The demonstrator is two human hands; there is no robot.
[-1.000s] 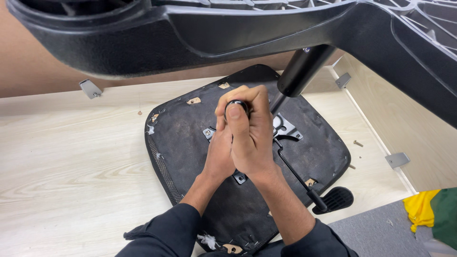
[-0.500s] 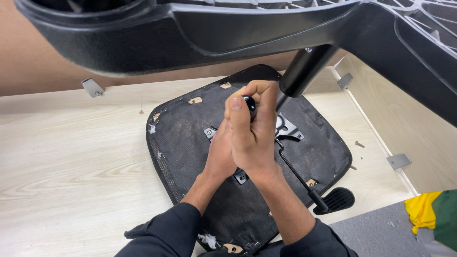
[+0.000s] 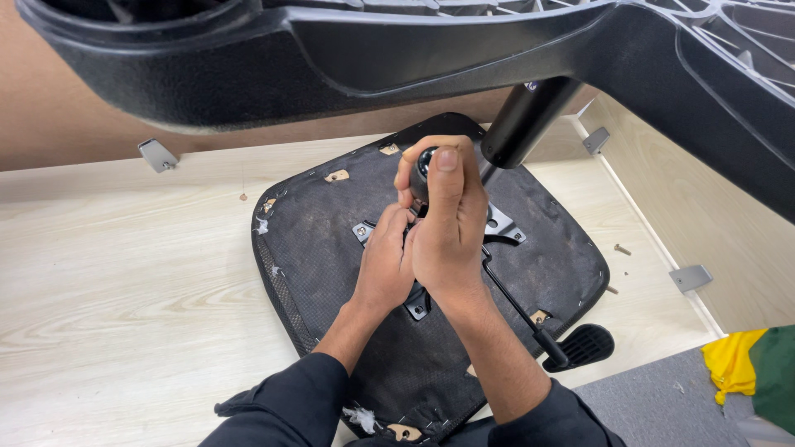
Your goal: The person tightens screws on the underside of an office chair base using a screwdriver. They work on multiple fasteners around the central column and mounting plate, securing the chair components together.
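Note:
An upturned black chair seat (image 3: pixel 315 248) lies on a pale wooden surface, with a metal mounting plate (image 3: pixel 501 223) at its middle. My right hand (image 3: pixel 447 223) is closed around the black rounded handle of a screwdriver-like tool (image 3: pixel 425 161), thumb pointing up along it. My left hand (image 3: pixel 385 265) sits just below and to the left, fingers curled at the tool's lower part over the plate. The tip is hidden by my hands. A black gas cylinder (image 3: pixel 526 120) rises right beside the tool into the chair base (image 3: pixel 373 58) overhead.
A lever with a black paddle end (image 3: pixel 580 348) sticks out at the seat's right edge. Grey corner brackets (image 3: pixel 157 155) (image 3: pixel 690 277) sit on the wooden panels. A loose screw (image 3: pixel 621 248) lies at right. Yellow and green cloth (image 3: pixel 749 364) lies on grey carpet (image 3: pixel 654 406).
My right hand has turned on the tool handle, and its thumb now stands upright over the top. Both hands stay at the same spot over the mounting plate.

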